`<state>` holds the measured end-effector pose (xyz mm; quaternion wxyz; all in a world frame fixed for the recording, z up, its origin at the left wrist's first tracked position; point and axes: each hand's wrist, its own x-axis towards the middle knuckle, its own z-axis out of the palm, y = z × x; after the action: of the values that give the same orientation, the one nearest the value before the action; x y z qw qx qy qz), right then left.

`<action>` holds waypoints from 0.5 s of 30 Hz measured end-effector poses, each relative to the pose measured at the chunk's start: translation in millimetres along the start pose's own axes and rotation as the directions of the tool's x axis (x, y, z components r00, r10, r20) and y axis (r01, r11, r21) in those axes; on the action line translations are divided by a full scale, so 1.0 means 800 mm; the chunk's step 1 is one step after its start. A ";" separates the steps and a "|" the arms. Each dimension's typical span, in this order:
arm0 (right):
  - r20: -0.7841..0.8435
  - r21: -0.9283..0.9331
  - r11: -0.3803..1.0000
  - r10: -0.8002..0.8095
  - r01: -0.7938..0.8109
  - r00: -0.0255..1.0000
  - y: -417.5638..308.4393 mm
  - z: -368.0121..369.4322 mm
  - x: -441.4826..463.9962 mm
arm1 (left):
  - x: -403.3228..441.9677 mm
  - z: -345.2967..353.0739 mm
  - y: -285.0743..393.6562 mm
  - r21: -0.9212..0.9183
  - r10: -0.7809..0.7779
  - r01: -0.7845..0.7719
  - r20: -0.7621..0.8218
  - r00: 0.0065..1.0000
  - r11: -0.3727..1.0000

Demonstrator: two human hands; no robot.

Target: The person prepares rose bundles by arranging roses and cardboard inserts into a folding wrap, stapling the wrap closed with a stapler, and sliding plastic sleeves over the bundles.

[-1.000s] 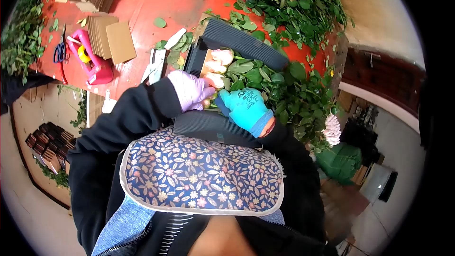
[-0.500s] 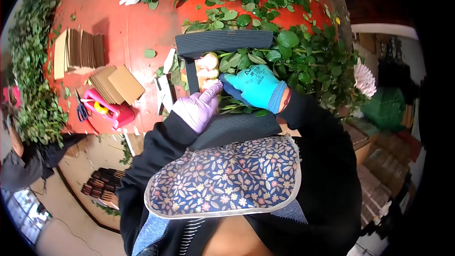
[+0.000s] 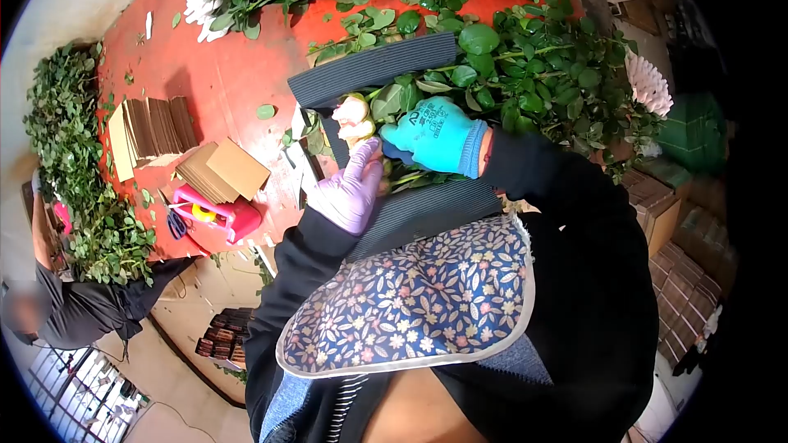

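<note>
Pale pink-and-cream roses (image 3: 353,119) lie with their heads at the left end of a leafy bunch, between two strips of black ribbed sheet (image 3: 373,70). My left hand (image 3: 351,193), in a lilac glove, has its fingers together against the lowest rose head. Just right of the heads, my right hand (image 3: 435,138), in a turquoise glove with dark fingertips, is curled over a rose just behind its head. Its fingertips are partly hidden, and the two hands nearly touch. Green leaves (image 3: 533,74) and stems spread out to the right.
Brown cardboard pieces (image 3: 156,131) stand at the left of the red table (image 3: 238,74). Nearer are more cardboard (image 3: 222,172), a pink tape dispenser (image 3: 217,213) and dark-handled scissors (image 3: 176,226). White roses (image 3: 201,0) lie at the back. Another person (image 3: 90,308) is at the far left.
The view has turned and shifted, bringing more of the person at the left into sight. Both hands stay at the rose heads, with only slight finger movement.
</note>
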<state>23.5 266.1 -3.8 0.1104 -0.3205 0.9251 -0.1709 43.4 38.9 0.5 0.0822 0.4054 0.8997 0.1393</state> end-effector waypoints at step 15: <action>0.076 -0.178 0.983 0.060 -0.046 0.995 0.014 -0.002 0.019 | -0.001 0.002 0.000 -0.104 0.007 -0.013 -0.055 0.998 0.995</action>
<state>5.1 264.8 -8.2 0.1237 -0.3111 0.9395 -0.0723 44.0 38.7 -0.8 0.0781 0.4011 0.8911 0.1973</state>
